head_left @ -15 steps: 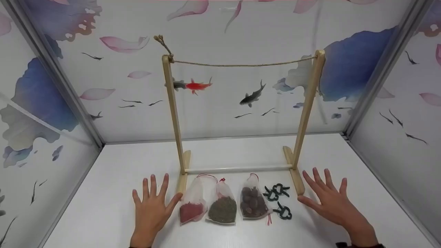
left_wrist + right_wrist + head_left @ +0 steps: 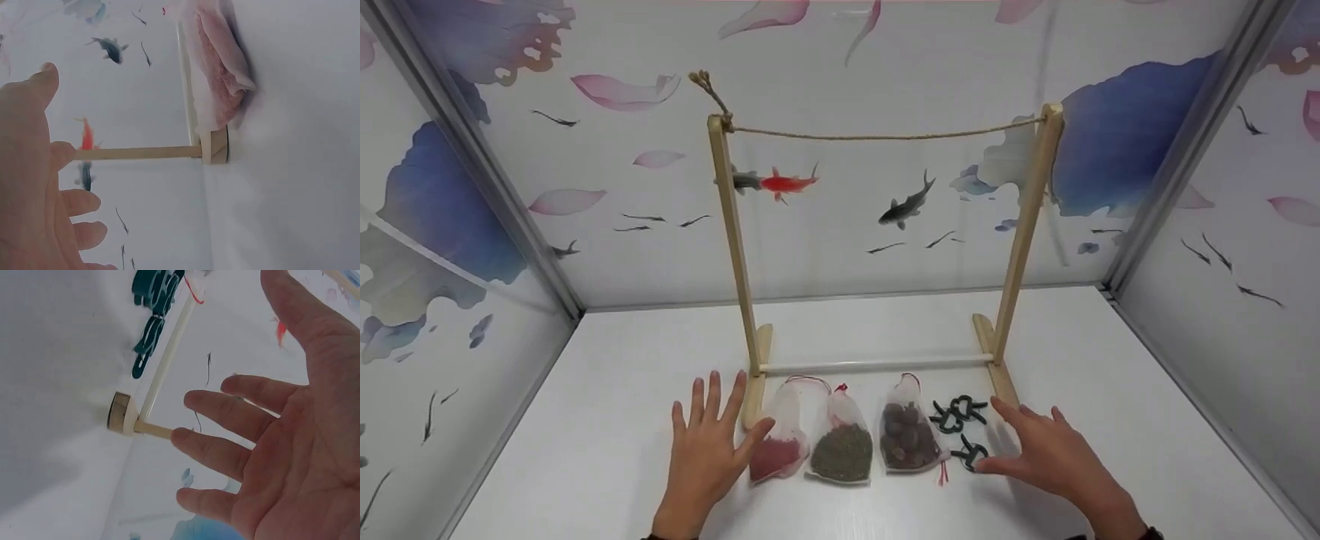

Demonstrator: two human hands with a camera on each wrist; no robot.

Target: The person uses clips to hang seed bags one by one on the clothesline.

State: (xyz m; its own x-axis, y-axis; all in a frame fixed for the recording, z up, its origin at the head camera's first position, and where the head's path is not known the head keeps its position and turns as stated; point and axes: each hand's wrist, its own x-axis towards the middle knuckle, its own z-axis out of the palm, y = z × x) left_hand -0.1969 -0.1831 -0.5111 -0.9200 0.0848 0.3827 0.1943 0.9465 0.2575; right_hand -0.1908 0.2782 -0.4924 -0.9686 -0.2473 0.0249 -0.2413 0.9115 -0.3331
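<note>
Head view: A person's left hand [image 2: 701, 454] is at lower left of the frame, fingers spread and gripping nothing, its thumb covering part of the red bag [image 2: 776, 457]. The green bag [image 2: 844, 455] and the brown bag [image 2: 911, 444] lie at lower center on the white table [image 2: 877, 330]; the brown bag's lumps are hard to make out. Just right of them sit three dark clips [image 2: 958, 412], two bunched together. The right hand [image 2: 1054, 454], lower right, is empty, thumb and fingers apart; its thumb tip meets the nearest clip in view, but contact cannot be told. Its fingers hide part of one foot of the rack [image 2: 1023, 232]. The bottom edge crops both arms. The red bag runs off the top of the left wrist view, as do the clips in the right wrist view.
</note>
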